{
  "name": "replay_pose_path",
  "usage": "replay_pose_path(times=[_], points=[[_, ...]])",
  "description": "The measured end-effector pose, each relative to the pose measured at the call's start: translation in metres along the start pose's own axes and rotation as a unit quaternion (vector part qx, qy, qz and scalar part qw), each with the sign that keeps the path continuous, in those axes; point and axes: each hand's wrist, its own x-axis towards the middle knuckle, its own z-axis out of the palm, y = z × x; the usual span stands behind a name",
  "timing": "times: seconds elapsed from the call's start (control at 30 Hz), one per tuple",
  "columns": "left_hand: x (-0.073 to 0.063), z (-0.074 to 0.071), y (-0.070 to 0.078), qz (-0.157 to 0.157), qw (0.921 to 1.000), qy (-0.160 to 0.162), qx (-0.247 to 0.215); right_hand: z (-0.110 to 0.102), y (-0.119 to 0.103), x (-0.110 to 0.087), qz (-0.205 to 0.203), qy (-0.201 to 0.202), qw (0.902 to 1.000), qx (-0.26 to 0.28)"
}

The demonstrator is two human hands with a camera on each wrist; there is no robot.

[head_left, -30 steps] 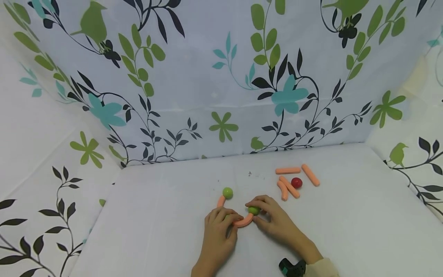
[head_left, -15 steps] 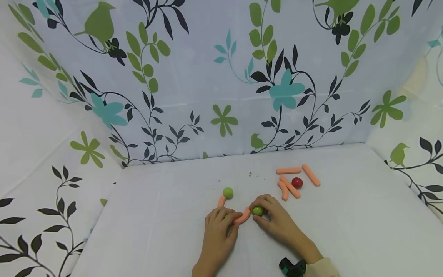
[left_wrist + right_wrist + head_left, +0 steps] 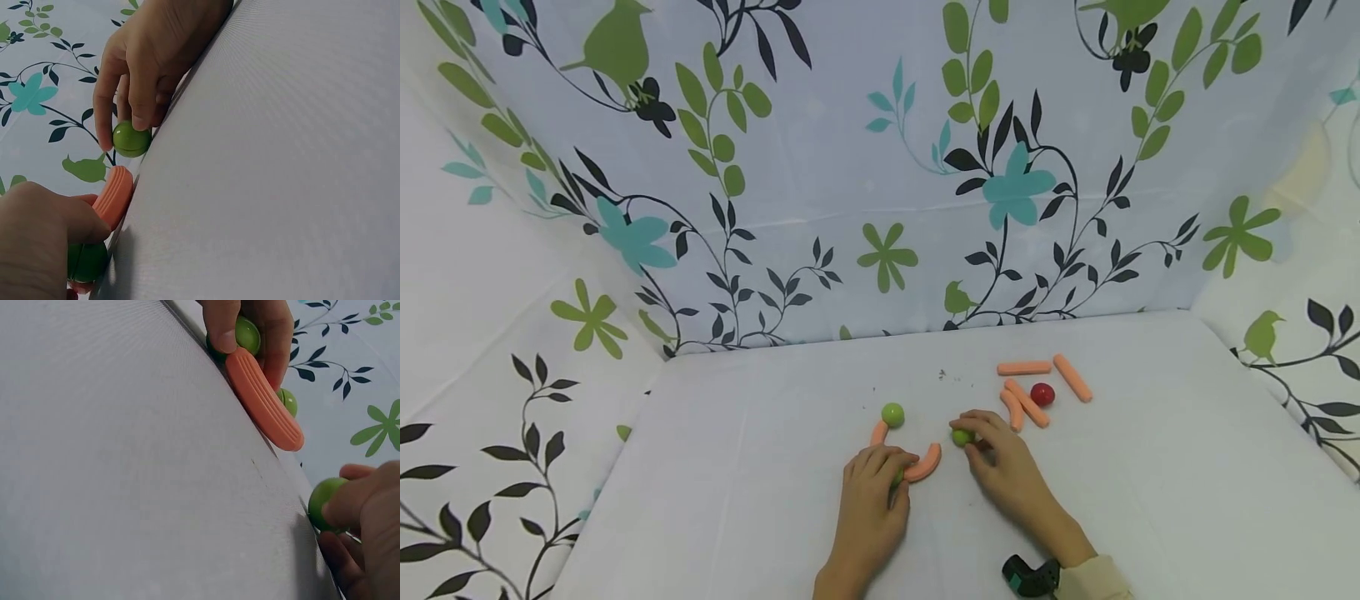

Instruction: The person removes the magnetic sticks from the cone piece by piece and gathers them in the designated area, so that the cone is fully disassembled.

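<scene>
My right hand [image 3: 1009, 462] pinches a small green ball [image 3: 962, 437] between thumb and fingers. To its left, a curved orange stick [image 3: 925, 463] with a grooved surface points its free end toward that ball, with a gap between them. My left hand [image 3: 872, 492] grips another green ball [image 3: 247, 336] at the stick's other end, the ball mostly hidden by fingers in the head view. Beyond the left fingers, a further orange stick [image 3: 878, 433] meets a third green ball [image 3: 892, 415]; its near end is hidden under the hand.
At the back right lie a red ball [image 3: 1042, 394], a short curved orange stick [image 3: 1012, 409] and several straight ones, such as one orange stick [image 3: 1072, 377]. A patterned cloth [image 3: 820, 167] hangs behind the white table [image 3: 760, 467]. Near the right wrist is a black device [image 3: 1030, 577].
My right hand has pulled its green ball off the curved stick's end and moved slightly right and away from me. My left hand has stayed nearly in place.
</scene>
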Motion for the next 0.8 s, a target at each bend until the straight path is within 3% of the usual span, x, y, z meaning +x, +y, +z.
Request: replay_pose_path(times=[0.43, 0.6, 0.8], points=[[-0.0004, 0.0036, -0.0043, 0.012, 0.9999, 0.007, -0.006, -0.0049, 0.0049, -0.0005, 0.023, 0.078, 0.9926, -0.091], [-0.0006, 0.0025, -0.0031, 0.002, 1.0, -0.003, -0.005, -0.008, 0.006, -0.0009, 0.035, 0.126, 0.9865, -0.099], [0.0007, 0.0011, -0.0012, 0.009, 0.9998, -0.005, -0.014, -0.0096, 0.0059, -0.0007, 0.052, 0.157, 0.9814, -0.098]])
